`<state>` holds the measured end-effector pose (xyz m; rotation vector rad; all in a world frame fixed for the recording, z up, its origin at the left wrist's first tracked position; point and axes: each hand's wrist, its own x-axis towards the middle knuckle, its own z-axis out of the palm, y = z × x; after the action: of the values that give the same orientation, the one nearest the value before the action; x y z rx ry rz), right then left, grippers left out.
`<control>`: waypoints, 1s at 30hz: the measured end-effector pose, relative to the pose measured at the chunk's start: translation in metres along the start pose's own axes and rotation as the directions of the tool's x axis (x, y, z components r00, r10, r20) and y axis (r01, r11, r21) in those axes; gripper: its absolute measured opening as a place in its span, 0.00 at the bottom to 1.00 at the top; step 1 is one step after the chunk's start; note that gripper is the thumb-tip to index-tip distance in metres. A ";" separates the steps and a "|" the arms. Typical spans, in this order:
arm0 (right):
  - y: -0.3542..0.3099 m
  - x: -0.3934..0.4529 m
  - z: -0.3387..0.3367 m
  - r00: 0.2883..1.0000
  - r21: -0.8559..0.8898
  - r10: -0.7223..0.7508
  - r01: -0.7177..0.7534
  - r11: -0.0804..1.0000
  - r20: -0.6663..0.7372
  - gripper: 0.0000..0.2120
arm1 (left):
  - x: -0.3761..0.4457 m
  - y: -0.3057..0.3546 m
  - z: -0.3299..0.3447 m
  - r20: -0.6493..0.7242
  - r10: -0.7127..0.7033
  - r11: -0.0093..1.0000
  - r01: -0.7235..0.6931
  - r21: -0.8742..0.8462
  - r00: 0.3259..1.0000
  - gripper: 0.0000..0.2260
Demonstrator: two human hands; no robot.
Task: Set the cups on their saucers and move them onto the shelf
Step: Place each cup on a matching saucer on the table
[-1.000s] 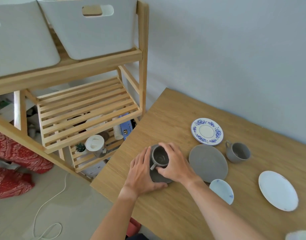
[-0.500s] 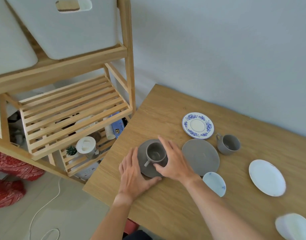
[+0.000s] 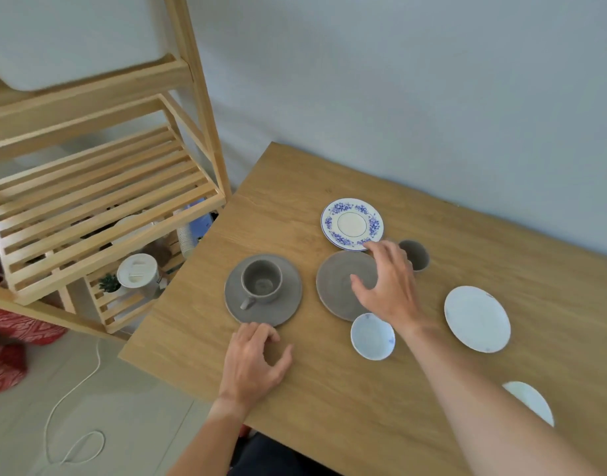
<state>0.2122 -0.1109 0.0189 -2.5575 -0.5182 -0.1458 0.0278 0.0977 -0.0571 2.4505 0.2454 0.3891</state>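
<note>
A grey cup [image 3: 261, 282] stands on a grey saucer [image 3: 288, 304] near the table's left edge, handle toward me. My left hand [image 3: 254, 364] rests on the table just in front of that saucer, fingers loosely curled, holding nothing. My right hand [image 3: 387, 286] hovers open over a second, bare grey saucer [image 3: 336, 286]. A second grey cup [image 3: 418, 254] stands just beyond its fingers, partly hidden. A blue-flowered saucer [image 3: 352, 224], a small white-blue cup [image 3: 372, 335] and a white saucer [image 3: 477, 318] lie around. The wooden slatted shelf [image 3: 99, 204] stands left of the table.
A white bin [image 3: 72, 39] sits on the upper shelf level. Below the slatted level are a white lidded jar [image 3: 138, 271], a small plant and stacked cups. Another white dish [image 3: 532, 400] shows by my right forearm. A white cable [image 3: 72, 400] lies on the floor.
Both hands let go of the grey cup and saucer. My right hand moved right over the bare grey saucer; my left hand drew back toward me. The view shifted right.
</note>
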 end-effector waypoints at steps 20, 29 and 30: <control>0.059 0.023 -0.010 0.943 0.206 0.328 -0.310 0.928 -0.055 0.42 | 0.094 0.092 0.052 0.322 -0.339 0.935 0.355 0.009 0.884 0.23; 0.037 0.016 0.006 0.983 0.295 0.039 -0.091 0.951 0.178 0.39 | 0.109 0.096 0.051 0.357 -0.369 0.913 0.407 -0.033 0.858 0.28; 0.036 0.014 0.009 0.980 0.291 0.032 -0.089 0.953 0.194 0.39 | 0.109 0.095 0.052 0.358 -0.366 0.914 0.404 -0.036 0.859 0.28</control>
<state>0.2389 -0.1301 -0.0025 -2.2972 -0.4896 0.1855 0.1549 0.0239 -0.0136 2.2389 0.5363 -0.1994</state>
